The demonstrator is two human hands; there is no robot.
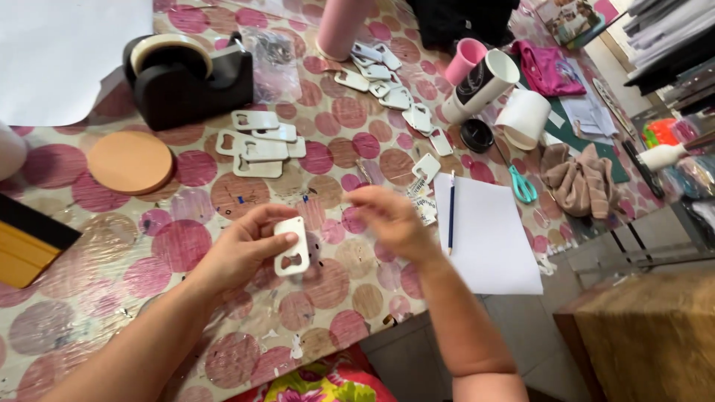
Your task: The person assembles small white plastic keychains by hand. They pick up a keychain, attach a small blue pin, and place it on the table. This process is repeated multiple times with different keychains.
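The left hand [242,249] pinches a white opener [292,246] above the bench [149,246]; the right hand [387,216] hovers blurred, grip unclear. The light pinch could let the opener drop.

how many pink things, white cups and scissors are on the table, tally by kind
Pink cylinders: 2, a tall roll and a small cup
White cups: 2, one lying with a dark print, one upside down
Teal-handled scissors: 1
Total: 5
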